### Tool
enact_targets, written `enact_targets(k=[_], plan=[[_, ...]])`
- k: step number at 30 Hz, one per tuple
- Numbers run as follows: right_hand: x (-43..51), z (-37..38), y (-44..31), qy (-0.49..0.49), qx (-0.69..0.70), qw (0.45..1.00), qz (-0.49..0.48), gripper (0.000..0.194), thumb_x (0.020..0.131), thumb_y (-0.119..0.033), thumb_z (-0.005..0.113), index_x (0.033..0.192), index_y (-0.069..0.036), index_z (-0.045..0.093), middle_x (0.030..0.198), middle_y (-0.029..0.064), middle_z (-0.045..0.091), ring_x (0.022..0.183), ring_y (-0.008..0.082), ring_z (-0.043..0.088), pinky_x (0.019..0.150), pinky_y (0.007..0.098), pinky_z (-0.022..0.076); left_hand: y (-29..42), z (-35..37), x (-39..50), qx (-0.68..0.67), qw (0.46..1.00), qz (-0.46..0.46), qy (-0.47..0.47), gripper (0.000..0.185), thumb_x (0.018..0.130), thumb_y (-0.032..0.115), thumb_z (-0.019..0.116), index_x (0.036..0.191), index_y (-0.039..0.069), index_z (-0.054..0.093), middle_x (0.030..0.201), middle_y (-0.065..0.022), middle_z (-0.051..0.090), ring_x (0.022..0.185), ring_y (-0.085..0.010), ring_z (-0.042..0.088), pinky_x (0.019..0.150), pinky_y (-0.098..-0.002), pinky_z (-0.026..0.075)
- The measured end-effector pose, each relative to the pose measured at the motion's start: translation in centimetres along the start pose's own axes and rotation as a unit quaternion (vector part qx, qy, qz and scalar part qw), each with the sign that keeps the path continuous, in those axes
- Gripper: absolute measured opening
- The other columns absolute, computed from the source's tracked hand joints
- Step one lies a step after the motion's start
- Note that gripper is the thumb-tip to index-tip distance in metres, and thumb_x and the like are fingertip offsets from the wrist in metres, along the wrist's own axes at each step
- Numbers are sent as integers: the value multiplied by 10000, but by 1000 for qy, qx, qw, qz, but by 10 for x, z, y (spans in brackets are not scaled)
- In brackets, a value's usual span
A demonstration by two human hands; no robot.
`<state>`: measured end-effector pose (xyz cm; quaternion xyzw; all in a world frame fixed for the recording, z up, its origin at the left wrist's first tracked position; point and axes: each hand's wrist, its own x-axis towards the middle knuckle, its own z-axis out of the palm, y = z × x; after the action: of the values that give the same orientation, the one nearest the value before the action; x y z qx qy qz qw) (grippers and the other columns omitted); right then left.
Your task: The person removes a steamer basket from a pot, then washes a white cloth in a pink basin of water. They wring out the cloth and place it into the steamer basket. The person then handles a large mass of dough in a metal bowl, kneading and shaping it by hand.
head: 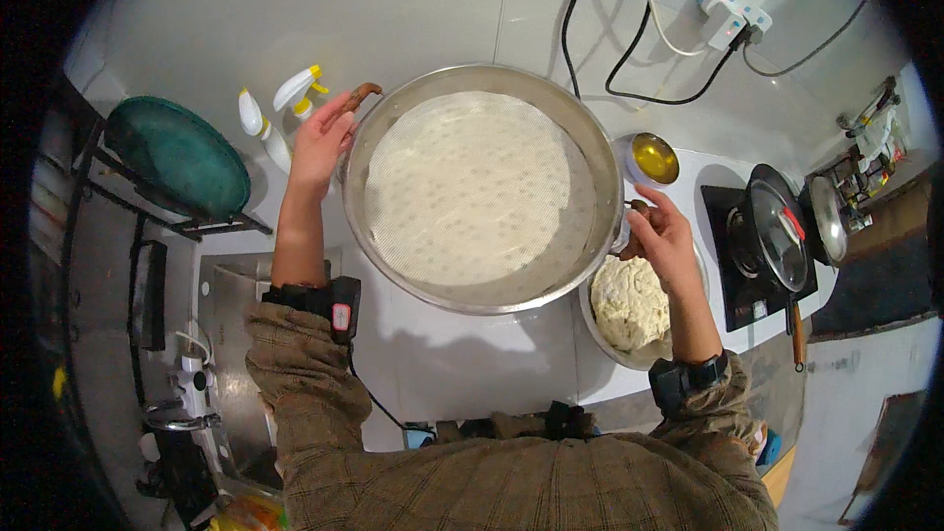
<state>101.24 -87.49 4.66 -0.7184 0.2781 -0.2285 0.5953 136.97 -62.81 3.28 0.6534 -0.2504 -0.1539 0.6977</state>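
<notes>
A wide round metal steamer tray [483, 299] is before me, above the white counter. A pale mesh liner [468, 188] covers most of its perforated bottom. My left hand [323, 139] grips the brown side handle [363, 94] at the tray's upper left. At its right side, my right hand [667, 232] has hold of the other brown handle [636, 230]. Below my right hand a bowl holds a large lump of pale dough [627, 302], partly hidden by my hand and forearm. A small metal bowl of yellow oil [654, 159] stands just beyond that hand.
Two white spray bottles [296, 92] stand left by the wall. A green round tray [177, 158] rests on a black rack, above a steel sink [240, 376]. Rightward, a lidded pan [778, 236] sits on the black cooktop [726, 295]. Cables hang from a plug adapter [737, 7].
</notes>
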Motion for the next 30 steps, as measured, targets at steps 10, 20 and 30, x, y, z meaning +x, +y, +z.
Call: enact_targets(k=[10, 20, 30], plan=[[47, -7, 11, 41, -116, 991, -58, 304, 820, -98, 517, 1089, 41, 549, 726, 64, 600, 550, 88, 530, 464, 240, 452, 3, -3, -36, -14, 998, -9, 60, 383, 846, 17, 484, 1227, -11, 468, 1007, -77, 606, 604, -34, 447, 506, -151, 357], [50, -7, 20, 86, -318, 932, -152, 334, 856, -251, 427, 1087, -52, 564, 857, 223, 607, 767, 390, 583, 723, 433, 463, -13, 1, -36, 117, 986, 59, 108, 390, 863, 36, 476, 1253, 28, 460, 1004, -62, 602, 653, -46, 461, 549, -187, 384], [-32, -53, -17, 74, -330, 880, -332, 172, 709, -146, 676, 807, -56, 567, 1045, 136, 476, 885, 282, 518, 736, 365, 451, 31, 36, -163, 209, 952, 198, 108, 98, 820, 72, 514, 883, 1, 539, 1199, -153, 463, 1102, -266, 454, 930, -385, 364]])
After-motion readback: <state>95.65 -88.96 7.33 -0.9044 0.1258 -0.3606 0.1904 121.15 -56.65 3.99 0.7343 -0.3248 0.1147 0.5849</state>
